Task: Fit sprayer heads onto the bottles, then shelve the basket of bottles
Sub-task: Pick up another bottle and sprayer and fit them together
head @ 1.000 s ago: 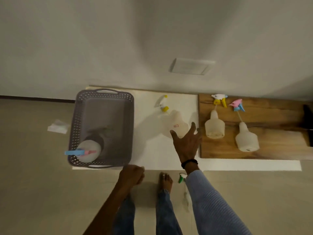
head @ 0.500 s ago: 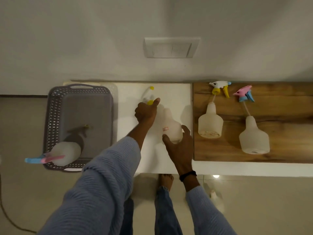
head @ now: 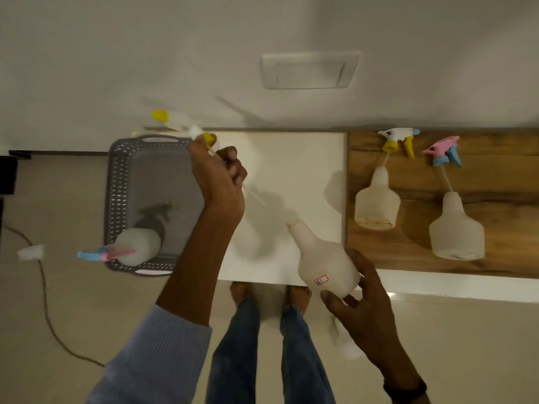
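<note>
My left hand [head: 218,179] grips a white and yellow sprayer head [head: 180,123], lifted above the white table [head: 291,170], its thin tube trailing down to the right. My right hand [head: 361,301] holds a translucent bottle [head: 323,263] with a red-edged label, tilted, neck pointing up-left, near the table's front edge. A grey basket [head: 116,182] at the table's left end holds one bottle [head: 140,246] fitted with a pink and blue sprayer. On the wooden board [head: 495,182] stand two more bottles [head: 377,202] [head: 456,228], with a yellow sprayer head [head: 398,139] and a pink-blue sprayer head [head: 444,150] resting in their necks.
A wall with a switch plate [head: 309,71] rises behind the table. A cord [head: 43,301] and a small white object [head: 30,252] lie on the floor at left. My feet [head: 268,293] stand below the table's front edge. Another pale object [head: 347,342] lies on the floor under my right hand.
My left hand reached to the sprayer head and lifted it off the table to the upper left. My right hand gripped the bottle, pulled it toward me and tilted it.
</note>
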